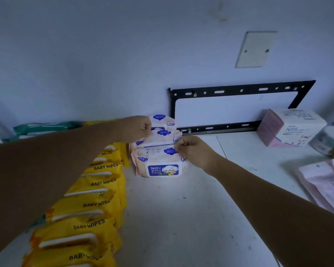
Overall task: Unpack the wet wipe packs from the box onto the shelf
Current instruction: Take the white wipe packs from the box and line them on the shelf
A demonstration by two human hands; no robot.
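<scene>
On pink packs: "BABY WIPES"; hands gripping.

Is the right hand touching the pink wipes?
Touching. The head view shows the right hand pinching the right edge of the pink wipes, with no gap between them.

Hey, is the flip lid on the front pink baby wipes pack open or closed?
Closed: the blue-labelled lid lies flat on the front pink pack, no flap raised.
</scene>
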